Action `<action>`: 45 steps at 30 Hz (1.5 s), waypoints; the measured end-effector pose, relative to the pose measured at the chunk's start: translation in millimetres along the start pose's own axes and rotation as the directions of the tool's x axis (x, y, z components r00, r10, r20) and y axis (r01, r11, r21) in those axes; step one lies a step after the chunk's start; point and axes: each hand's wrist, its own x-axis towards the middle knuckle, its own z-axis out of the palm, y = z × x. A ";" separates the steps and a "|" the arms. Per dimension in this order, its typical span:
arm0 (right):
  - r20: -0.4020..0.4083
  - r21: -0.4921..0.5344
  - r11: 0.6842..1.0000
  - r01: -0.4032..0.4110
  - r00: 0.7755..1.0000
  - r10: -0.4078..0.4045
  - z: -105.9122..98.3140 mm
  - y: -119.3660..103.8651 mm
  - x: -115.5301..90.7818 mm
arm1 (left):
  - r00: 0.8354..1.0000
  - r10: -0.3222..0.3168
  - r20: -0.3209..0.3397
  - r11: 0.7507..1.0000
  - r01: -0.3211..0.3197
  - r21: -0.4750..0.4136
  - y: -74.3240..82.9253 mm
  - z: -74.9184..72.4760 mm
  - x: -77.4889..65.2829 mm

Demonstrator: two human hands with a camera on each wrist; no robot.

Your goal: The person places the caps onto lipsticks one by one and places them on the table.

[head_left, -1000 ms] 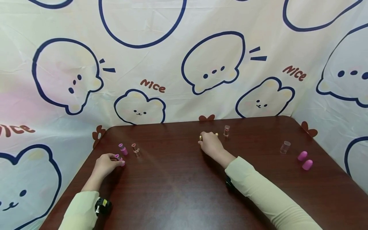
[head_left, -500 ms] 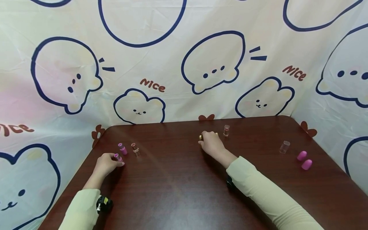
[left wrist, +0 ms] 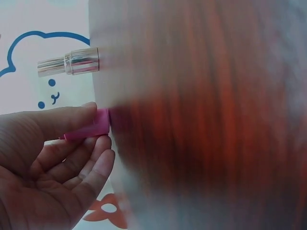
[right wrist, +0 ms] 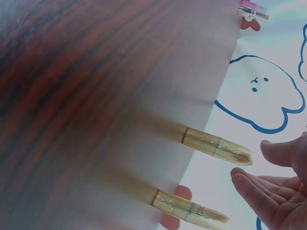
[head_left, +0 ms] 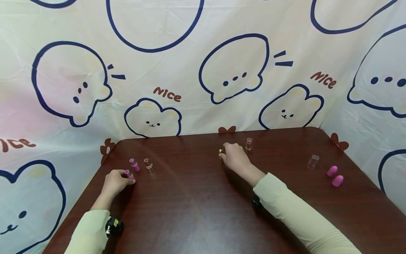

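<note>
My left hand [head_left: 114, 183] pinches a pink lipstick tube [head_left: 128, 174] between thumb and fingers, its base standing on the table. Just beyond it stand a second pink lipstick tube [head_left: 134, 165] and a rose-gold one [head_left: 148, 165]; a metallic tube [left wrist: 82, 61] also appears in the left wrist view. My right hand [head_left: 237, 157] is at a gold lipstick [right wrist: 218, 147]. Thumb and fingers stand apart around its upper end, with a gap visible in the right wrist view. Another gold lipstick [right wrist: 189, 210] stands nearby, hidden by the hand in the head view.
A small clear-topped tube [head_left: 249, 144] stands to the right of my right hand. Farther right are a clear cap [head_left: 313, 162] and two pink caps [head_left: 332, 171]. A patterned cloth [head_left: 190, 116] hangs behind the brown table [head_left: 177, 211].
My right hand has shifted slightly, and the gold tip formerly visible at its right is now hidden behind it. The left hand has barely moved, still pinching the pink lipstick tube.
</note>
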 end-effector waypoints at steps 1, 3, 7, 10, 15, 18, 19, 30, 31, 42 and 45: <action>0.001 0.002 1.000 -0.001 1.000 0.001 -1.8 -0.6 -0.7 | 1.000 0.001 -0.003 1.000 -0.001 0.000 -0.1 -0.5 -0.2; 0.002 0.005 1.000 0.000 1.000 0.000 -5.6 -1.9 -2.7 | 1.000 -0.002 -0.008 1.000 0.002 -0.002 -0.2 -1.6 -0.6; -0.004 0.003 1.000 0.010 1.000 -0.010 -12.7 -3.9 -6.9 | 1.000 -0.009 -0.014 1.000 0.009 -0.012 1.4 -4.2 -2.4; -0.009 0.004 1.000 0.022 1.000 -0.022 -18.4 -4.7 -10.3 | 1.000 -0.005 -0.019 1.000 0.004 -0.016 3.3 -5.9 -3.8; -0.026 0.020 0.999 0.047 0.999 -0.047 -31.2 -2.9 -18.1 | 1.000 -0.003 -0.016 0.999 0.002 -0.032 6.3 -7.4 -4.4; -0.050 0.029 0.997 0.068 0.997 -0.067 -39.8 0.6 -24.4 | 1.000 -0.009 -0.008 0.999 0.009 -0.044 8.6 -7.7 -4.8; -0.060 0.030 0.997 0.075 0.996 -0.073 -42.7 2.0 -26.5 | 1.000 -0.010 -0.005 0.999 0.009 -0.046 9.5 -7.9 -5.0; -0.137 0.015 0.996 0.093 0.986 -0.090 -69.0 33.1 -43.5 | 0.999 0.042 -0.010 0.999 -0.042 -0.030 19.6 -7.6 -6.9; -0.140 0.017 0.996 0.088 0.986 -0.085 -71.8 36.3 -45.6 | 0.999 0.049 -0.013 0.998 -0.049 -0.032 21.0 -7.3 -7.4; -0.140 0.022 1.000 0.013 0.990 -0.010 -95.9 70.1 -68.6 | 0.995 0.096 -0.008 0.995 -0.096 -0.039 38.2 -4.1 -13.3; -0.145 0.016 1.000 0.013 0.989 -0.010 -101.0 77.5 -73.8 | 0.995 0.102 -0.005 0.994 -0.102 -0.040 42.4 -3.8 -14.3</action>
